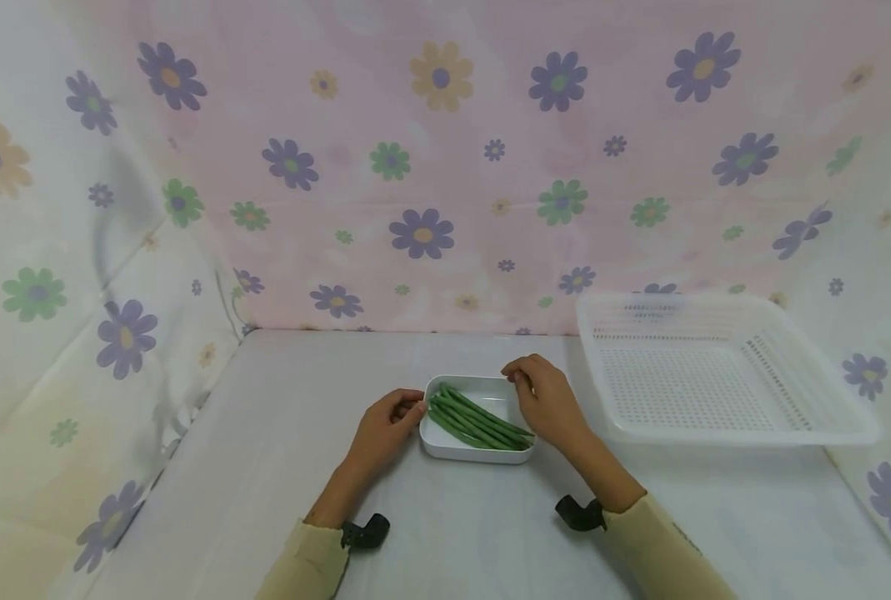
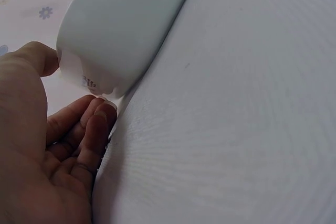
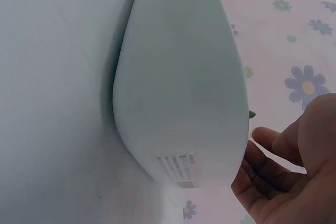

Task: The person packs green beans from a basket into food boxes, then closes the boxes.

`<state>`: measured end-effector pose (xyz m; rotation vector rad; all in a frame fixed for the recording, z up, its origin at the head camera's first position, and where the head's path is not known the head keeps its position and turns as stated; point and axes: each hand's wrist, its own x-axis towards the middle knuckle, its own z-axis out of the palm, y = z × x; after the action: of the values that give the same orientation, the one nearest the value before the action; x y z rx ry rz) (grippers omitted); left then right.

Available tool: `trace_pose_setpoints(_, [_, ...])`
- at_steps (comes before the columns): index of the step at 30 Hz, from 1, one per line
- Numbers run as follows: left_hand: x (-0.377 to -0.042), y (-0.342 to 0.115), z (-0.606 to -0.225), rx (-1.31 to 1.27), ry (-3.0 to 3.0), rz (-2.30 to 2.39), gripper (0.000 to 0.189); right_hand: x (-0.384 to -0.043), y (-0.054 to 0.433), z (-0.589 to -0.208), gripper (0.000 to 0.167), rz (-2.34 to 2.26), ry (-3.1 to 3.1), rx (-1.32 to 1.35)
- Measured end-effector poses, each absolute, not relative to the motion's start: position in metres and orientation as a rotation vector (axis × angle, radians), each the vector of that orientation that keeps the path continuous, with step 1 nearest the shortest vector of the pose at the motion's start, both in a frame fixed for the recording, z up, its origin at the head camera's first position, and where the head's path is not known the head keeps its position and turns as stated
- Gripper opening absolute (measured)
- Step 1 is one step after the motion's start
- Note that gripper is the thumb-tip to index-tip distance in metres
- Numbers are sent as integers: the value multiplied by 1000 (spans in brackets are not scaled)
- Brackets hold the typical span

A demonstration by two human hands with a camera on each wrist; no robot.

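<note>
A small white rectangular dish with rounded corners stands on the white-covered table. Inside lies a bundle of long green beans, slanting from the back left to the front right. My left hand is at the dish's left end. In the left wrist view its thumb meets the rim, while the curled fingers sit low against the end wall. My right hand is at the back right corner with loosely bent fingers. Its thumb and fingertips are close by the rim in the right wrist view.
A large white perforated basket stands to the right, beyond my right hand. Flower-printed cloth hangs behind the table and along both sides. Each wrist wears a black camera mount at the sleeve cuff.
</note>
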<state>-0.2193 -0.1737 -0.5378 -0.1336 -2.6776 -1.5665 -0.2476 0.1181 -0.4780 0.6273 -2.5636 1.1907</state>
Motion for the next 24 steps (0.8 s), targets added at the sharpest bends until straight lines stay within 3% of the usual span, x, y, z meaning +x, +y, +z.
trace_pose_setpoints(11, [-227,-178,-524,-46,-2626,-1719,31,-259,130,-485,25,1280,-2573,381])
trace_pose_setpoints(24, [-260,-177,-517,-58,-2567,-1702,48,-276,127,-493,34,1410,-2601,272])
